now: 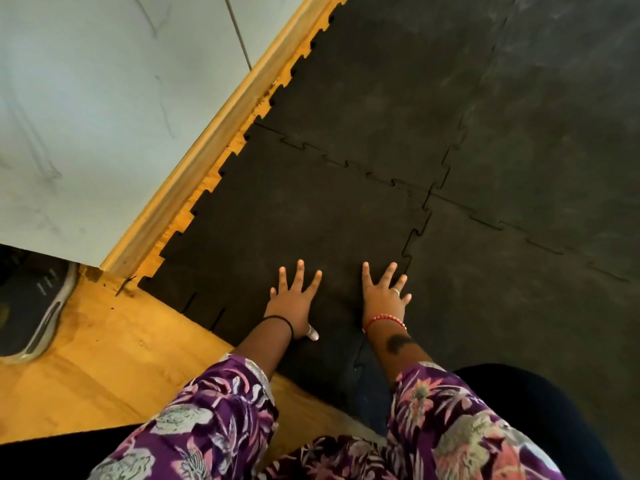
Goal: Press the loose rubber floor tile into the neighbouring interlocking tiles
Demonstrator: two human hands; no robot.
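A: The loose tile point(277, 216) lies at centre, both palms flat on its near end — the left hand point(290, 301) at six o'clock, the right hand point(385, 295) at five, by the side seam point(417, 233). Fingers spread, gripping nothing.

B: Seated yet?

A: Mostly, I'd judge; the far seam point(346, 164) at twelve looks closed, the side one still shows dark.

B: Count?

A: Two hands, four tiles meeting at one corner — then the wooden skirting point(194, 174) at ten.
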